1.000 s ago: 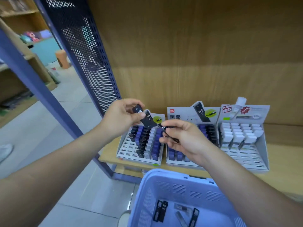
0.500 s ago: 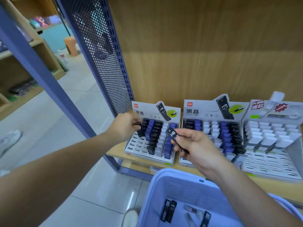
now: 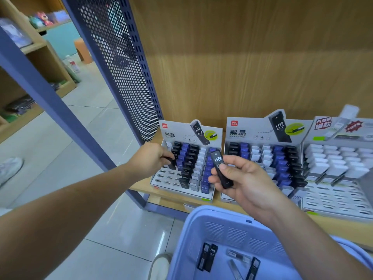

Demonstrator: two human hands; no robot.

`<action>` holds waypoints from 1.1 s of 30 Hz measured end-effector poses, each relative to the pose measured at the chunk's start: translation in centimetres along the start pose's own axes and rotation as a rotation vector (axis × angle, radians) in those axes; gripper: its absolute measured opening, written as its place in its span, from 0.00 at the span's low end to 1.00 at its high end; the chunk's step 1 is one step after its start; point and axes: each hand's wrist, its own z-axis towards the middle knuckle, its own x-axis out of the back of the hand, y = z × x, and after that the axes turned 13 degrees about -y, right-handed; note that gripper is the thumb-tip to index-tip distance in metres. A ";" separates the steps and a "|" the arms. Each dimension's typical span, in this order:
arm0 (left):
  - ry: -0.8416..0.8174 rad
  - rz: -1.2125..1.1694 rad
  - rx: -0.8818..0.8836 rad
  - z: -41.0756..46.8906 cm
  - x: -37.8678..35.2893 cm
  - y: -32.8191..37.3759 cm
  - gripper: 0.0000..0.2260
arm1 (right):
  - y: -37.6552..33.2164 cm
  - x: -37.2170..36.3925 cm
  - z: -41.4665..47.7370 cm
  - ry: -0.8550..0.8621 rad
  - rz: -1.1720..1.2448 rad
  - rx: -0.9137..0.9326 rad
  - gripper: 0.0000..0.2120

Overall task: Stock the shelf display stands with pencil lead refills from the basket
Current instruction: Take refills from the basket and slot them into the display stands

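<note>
I note a wood-grain back panel filling the upper right, bounded on its left by a blue perforated metal side panel. Beyond that I see glossy pale floor tiles, a wooden shelving unit and a teal wall.

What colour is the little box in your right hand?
The refill in the right hand is black with white HB lettering, clearest in the head view.
</note>
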 end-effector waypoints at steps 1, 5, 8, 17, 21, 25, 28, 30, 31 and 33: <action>-0.007 0.012 0.000 0.0 -0.2 -0.1 0.12 | 0.1 0.0 -0.1 -0.004 0.014 -0.002 0.08; 0.004 0.030 0.038 0.4 -0.9 -0.2 0.14 | 0.2 -0.1 -0.3 -0.004 0.052 -0.027 0.10; 0.086 -0.066 0.110 0.6 -1.0 0.2 0.12 | 0.1 -0.3 -0.6 -0.001 0.050 -0.044 0.09; 0.156 -0.312 0.143 0.2 1.2 2.4 0.05 | -0.1 -1.2 -0.8 -0.047 -0.107 -0.045 0.07; -0.245 -0.871 -0.011 -1.8 4.4 6.6 0.12 | 0.0 -1.3 -0.8 -0.057 -0.154 -0.018 0.09; -0.305 -0.847 -0.142 -2.5 5.0 9.1 0.08 | 0.2 -1.8 -0.9 -0.033 -0.196 0.008 0.09; -0.282 -0.792 -0.162 -2.7 5.8 9.2 0.09 | 0.4 -2.0 -0.8 0.005 -0.208 0.034 0.08; -0.250 -0.734 -0.161 -2.9 6.1 9.1 0.08 | 0.4 -2.2 -0.6 0.026 -0.256 0.048 0.06; -0.210 -0.720 -0.157 -3.0 6.2 9.1 0.07 | 0.5 -2.2 -0.4 0.040 -0.306 0.048 0.04; -0.101 -0.714 -0.125 -2.9 6.8 8.5 0.07 | 0.7 -1.9 -0.1 0.075 -0.445 0.034 0.04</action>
